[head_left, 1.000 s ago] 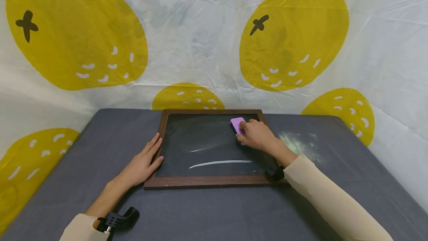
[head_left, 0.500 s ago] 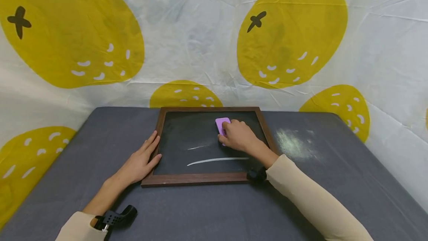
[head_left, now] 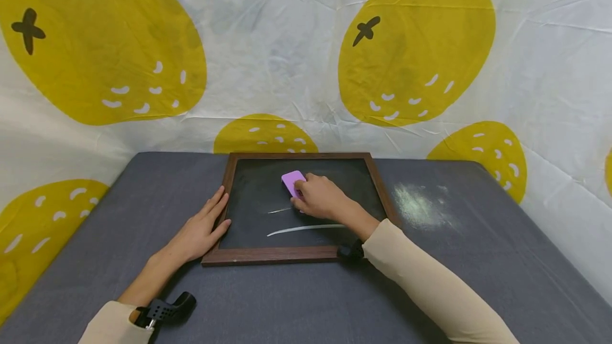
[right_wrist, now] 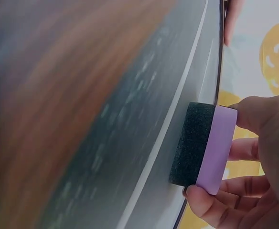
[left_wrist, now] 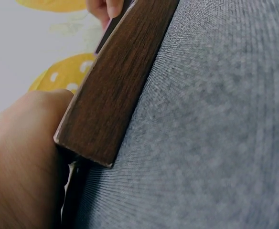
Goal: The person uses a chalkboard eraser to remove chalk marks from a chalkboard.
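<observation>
A wood-framed chalkboard (head_left: pixel 258 190) lies on the cloth-covered table. My right hand (head_left: pixel 322 196) grips a chalkboard eraser (head_left: pixel 292 180), purple on top with a dark felt pad. In the right wrist view the eraser (right_wrist: pixel 201 148) sits felt-down on the board, thumb and fingers around its purple part. A long white chalk line (head_left: pixel 306 228) runs near the board's front, partly behind my right forearm. Farther back is a short, thin line (head_left: pixel 279 211), close to the eraser. My left hand (head_left: pixel 198 232) rests with straight fingers along the left side of the wooden frame (head_left: pixel 272 255).
Pale chalk dust (head_left: pixel 421 206) marks the grey tablecloth (head_left: pixel 287 301) right of the board. Behind the table hangs a white curtain (head_left: pixel 277 41) with yellow fruit shapes. Black camera mounts sit on both wrists, the left mount (head_left: pixel 172 308) over the cloth.
My right hand has slid the eraser leftward across the upper part of the board. The left hand stays on the frame, and the view has shifted slightly.
</observation>
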`<state>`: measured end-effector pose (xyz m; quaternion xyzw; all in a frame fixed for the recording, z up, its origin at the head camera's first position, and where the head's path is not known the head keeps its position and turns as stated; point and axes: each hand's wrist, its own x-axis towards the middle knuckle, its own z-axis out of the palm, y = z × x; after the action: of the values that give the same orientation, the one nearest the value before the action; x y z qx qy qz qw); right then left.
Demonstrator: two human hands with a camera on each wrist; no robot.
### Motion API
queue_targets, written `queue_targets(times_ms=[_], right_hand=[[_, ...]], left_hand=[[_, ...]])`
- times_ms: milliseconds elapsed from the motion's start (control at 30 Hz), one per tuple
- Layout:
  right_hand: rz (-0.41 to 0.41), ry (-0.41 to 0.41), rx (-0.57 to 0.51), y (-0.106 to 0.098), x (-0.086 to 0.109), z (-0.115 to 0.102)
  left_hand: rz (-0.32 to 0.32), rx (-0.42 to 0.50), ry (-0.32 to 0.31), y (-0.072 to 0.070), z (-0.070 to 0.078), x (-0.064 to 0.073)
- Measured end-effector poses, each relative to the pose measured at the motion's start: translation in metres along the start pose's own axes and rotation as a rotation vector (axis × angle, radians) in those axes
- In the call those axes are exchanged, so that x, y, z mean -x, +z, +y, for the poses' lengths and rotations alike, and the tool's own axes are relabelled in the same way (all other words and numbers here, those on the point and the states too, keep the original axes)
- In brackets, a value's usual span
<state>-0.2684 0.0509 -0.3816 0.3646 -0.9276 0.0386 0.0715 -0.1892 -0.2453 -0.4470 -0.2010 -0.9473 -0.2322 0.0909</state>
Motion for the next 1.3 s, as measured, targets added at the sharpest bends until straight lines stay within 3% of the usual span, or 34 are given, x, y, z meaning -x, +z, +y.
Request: queue_targets(times_ms=[267,567,900,1033,1300], right_hand=[[0.009,-0.066,0.015,0.001,-0.009,-0.023],[0.033,-0.085,0.019,0.001,-0.018,-0.045],[-0.117,-0.275,0.002,-0.007,-0.018,-0.043],[-0.172,-0.306,-0.009,-0.011,-0.014,-0.041],[-0.184,-0.384,0.012,-0.017,-0.002,-0.039]], left_hand=[[0.004,-0.001,0.006,0.000,0.001,0.000],[0.014,0.002,-0.003,-0.001,-0.001,-0.001],[0.004,0.005,-0.019,0.001,0.000,0.000],[0.003,0.014,-0.017,0.001,0.000,0.000],[0.012,0.030,-0.015,-0.001,-0.003,-0.001]])
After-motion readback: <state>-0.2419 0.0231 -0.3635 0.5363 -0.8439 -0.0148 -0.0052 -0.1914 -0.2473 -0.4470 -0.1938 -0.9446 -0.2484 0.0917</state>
